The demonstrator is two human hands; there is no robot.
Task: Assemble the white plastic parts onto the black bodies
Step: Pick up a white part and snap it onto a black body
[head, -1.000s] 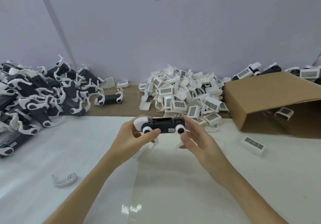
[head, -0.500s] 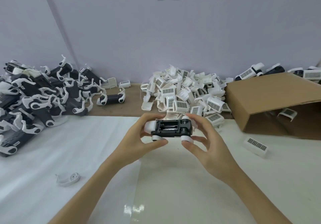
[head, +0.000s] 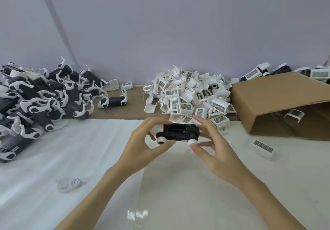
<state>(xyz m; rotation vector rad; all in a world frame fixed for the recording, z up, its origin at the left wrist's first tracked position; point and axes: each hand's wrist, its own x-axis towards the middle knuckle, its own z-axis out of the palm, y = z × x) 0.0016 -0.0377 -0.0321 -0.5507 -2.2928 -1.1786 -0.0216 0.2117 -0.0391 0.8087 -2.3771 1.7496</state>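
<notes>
At centre frame, a black body [head: 180,132] is held above the white table [head: 89,158], pinched at its left end by the left hand [head: 142,146] and at its right white wheel by the right hand [head: 212,149]. Only fingertips are engaged, so a slip onto the table is judged likely if the body is turned carelessly. No cover from the pile of white parts [head: 189,101] behind is yet fitted; a crooked press could be expected to jam the clips.

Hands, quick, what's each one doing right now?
Left hand: holds the black body by its left end.
Right hand: pinches the same body's right end.
</notes>
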